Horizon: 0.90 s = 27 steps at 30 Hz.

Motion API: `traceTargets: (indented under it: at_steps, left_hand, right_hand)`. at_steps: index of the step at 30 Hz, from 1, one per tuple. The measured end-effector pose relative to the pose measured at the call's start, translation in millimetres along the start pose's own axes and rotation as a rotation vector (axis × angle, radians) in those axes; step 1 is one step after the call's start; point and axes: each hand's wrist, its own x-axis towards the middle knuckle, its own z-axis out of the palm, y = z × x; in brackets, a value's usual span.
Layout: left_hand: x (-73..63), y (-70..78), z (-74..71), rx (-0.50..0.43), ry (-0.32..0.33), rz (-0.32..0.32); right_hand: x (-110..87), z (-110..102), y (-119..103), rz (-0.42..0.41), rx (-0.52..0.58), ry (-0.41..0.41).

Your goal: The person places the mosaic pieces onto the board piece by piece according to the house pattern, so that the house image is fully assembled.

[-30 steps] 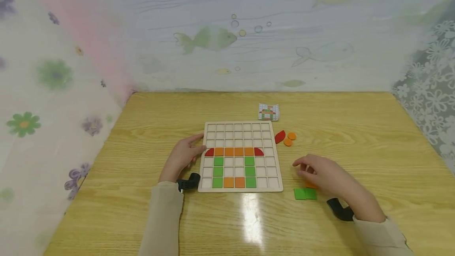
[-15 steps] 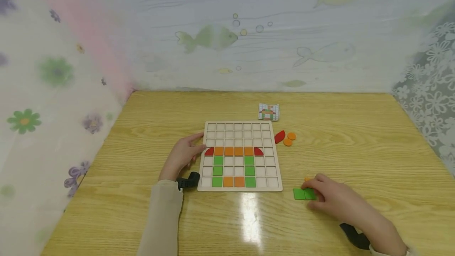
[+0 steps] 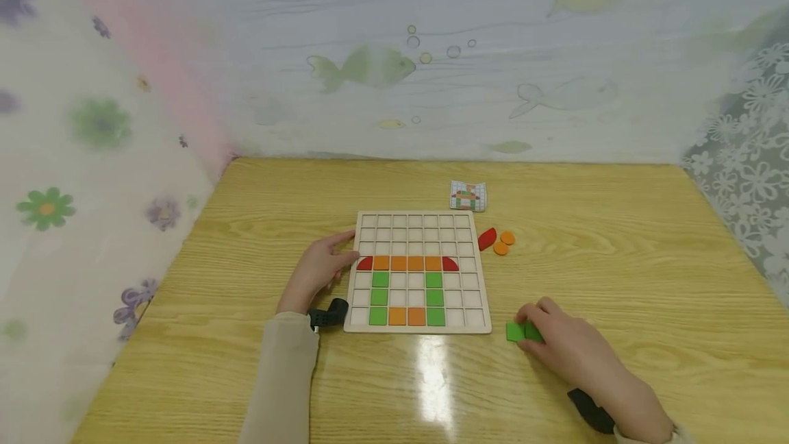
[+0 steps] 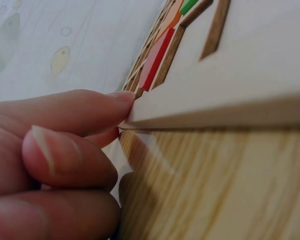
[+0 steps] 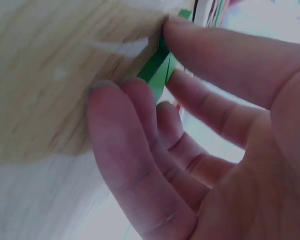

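Observation:
A square wooden grid board [image 3: 465, 279] lies flat, with orange [image 3: 398, 263] and green [image 3: 380, 297] square tiles and two red quarter-round pieces [image 3: 451, 264] in its cells. My left hand [image 3: 317, 269] rests at the board's left edge, fingertips against the rim beside a red piece [image 4: 156, 60] in the left wrist view. Right of the board lie two green square tiles [image 3: 514, 332], side by side. My right hand [image 3: 561, 341] pinches at them, thumb on the near side and forefinger on the far side. In the right wrist view, the green tiles [image 5: 157, 70] show between thumb and fingers.
Beyond the board's far right corner lies a small pattern card [image 3: 468, 196]. A red leaf-shaped piece [image 3: 487, 239] and two orange discs [image 3: 501, 249] lie near the board's right edge. The table [image 3: 277, 190] meets a painted wall at the back.
My right hand came down onto the green tiles, and they have shifted slightly left. An orange tile seen beside them earlier is now hidden. My left hand stays at the board.

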Motion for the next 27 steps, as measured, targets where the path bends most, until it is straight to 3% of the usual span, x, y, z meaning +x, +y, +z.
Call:
traceTargets:
  at_steps: [13,20,27]
  left_hand:
    - [2.8,-2.3,0.3,-0.025,0.006,0.002]
    - [3.1,-1.6,-0.6,0.005,0.011,0.010]
    - [3.8,-1.5,0.1,0.020,0.004,0.013]
  right_hand:
    - [19.0,3.8,-0.9,0.059,0.022,0.061]
    - [21.4,7.2,-1.6,0.008,0.037,0.146]
    - [26.6,8.5,-0.9,0.003,0.106,0.135]
